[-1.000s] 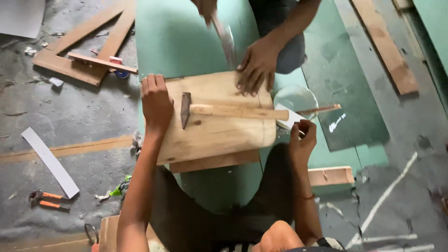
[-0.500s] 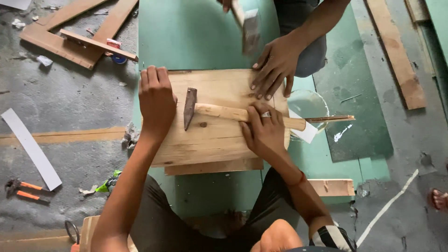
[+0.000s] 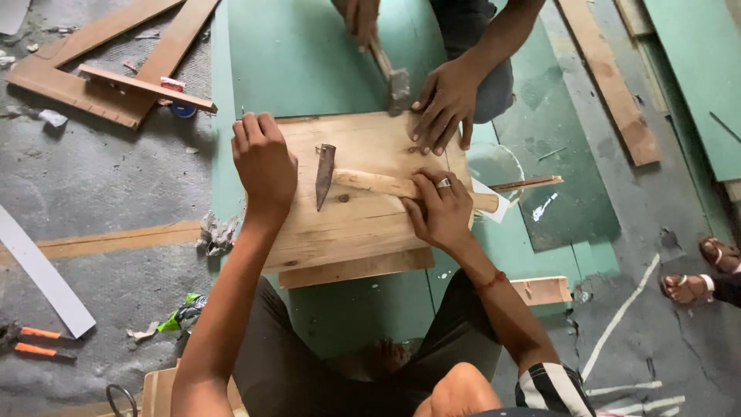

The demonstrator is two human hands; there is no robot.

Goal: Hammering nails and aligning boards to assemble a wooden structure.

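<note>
A pale wooden board [image 3: 363, 224] lies on a green sheet on the floor. My left hand [image 3: 262, 162] presses flat on the board's left part. My right hand [image 3: 441, 210] rests on the wooden handle of a hammer [image 3: 363, 181] lying across the board, its dark metal head pointing left. Across from me another person's hand [image 3: 444, 104] presses on the board's far right corner. That person's other hand [image 3: 361, 17] holds a second hammer [image 3: 394, 76], its head just at the board's far edge.
Wooden strips and a frame [image 3: 116, 69] lie at the far left. Orange-handled pliers [image 3: 35, 342] sit on the grey floor at the left. A small wood block [image 3: 544, 289] lies to the right. Someone's sandalled feet [image 3: 698, 270] are at the right edge.
My right hand came from off the board's right edge onto the hammer handle and stays there. The other person's hammer came down to the board's far edge.
</note>
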